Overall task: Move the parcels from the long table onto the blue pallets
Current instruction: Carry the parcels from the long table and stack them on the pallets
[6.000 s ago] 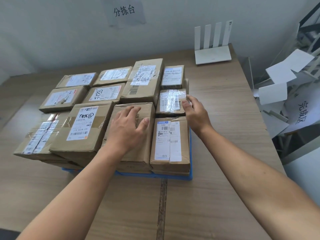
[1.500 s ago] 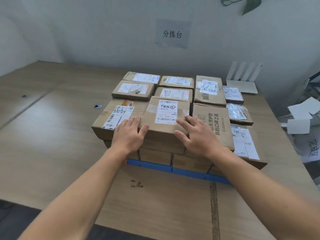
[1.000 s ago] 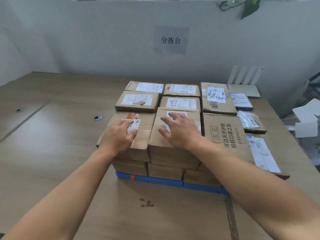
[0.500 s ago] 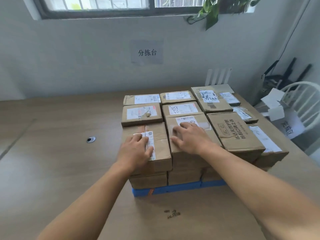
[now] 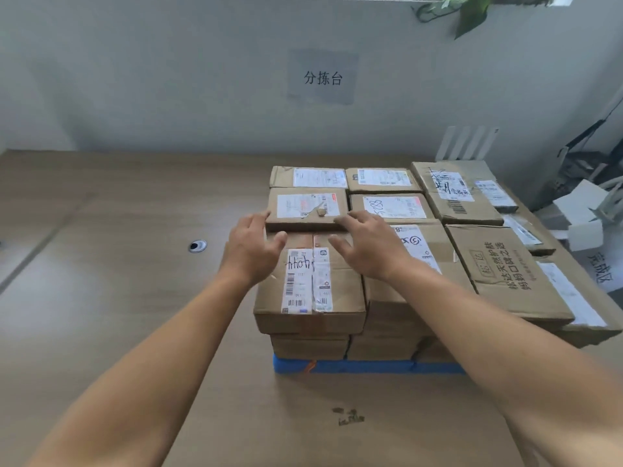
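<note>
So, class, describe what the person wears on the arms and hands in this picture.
Nothing worn shows: left hand and right hand are gloveless and ringless; left forearm and right forearm are bare to the frame edge, no sleeves, watch or bands.

Both bare forearms reach forward; left hand (image 5: 253, 252) and right hand (image 5: 369, 249) are palm-down, fingers loosely spread, thumbs inward
</note>
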